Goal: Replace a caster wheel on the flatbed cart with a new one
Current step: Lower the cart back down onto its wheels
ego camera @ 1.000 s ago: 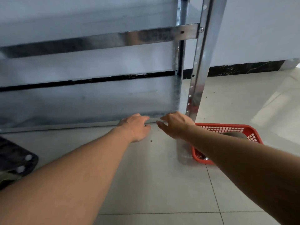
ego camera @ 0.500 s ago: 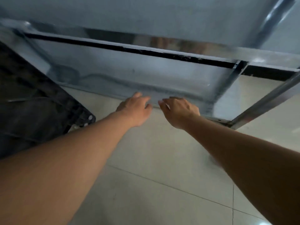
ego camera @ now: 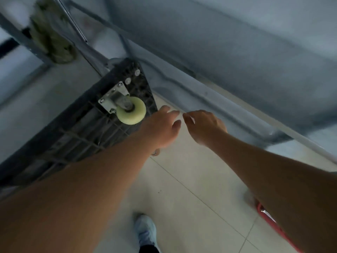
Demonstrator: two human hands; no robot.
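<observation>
Head view: the flatbed cart (ego camera: 76, 136) stands tipped up at left, its dark ribbed underside facing out, with a pale caster wheel (ego camera: 131, 110) bolted on by a metal plate. The left hand (ego camera: 162, 128), fingers loosely spread and holding nothing, hovers just right of the wheel. The right hand (ego camera: 204, 125), also relaxed and empty, reaches beside it over the tiled floor (ego camera: 191, 189).

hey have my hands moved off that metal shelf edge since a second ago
Cannot tell for certain, since the camera swung hard. Both the left hand and right hand reach out side by side, fingers near the metal shelf edge, as before.
</observation>
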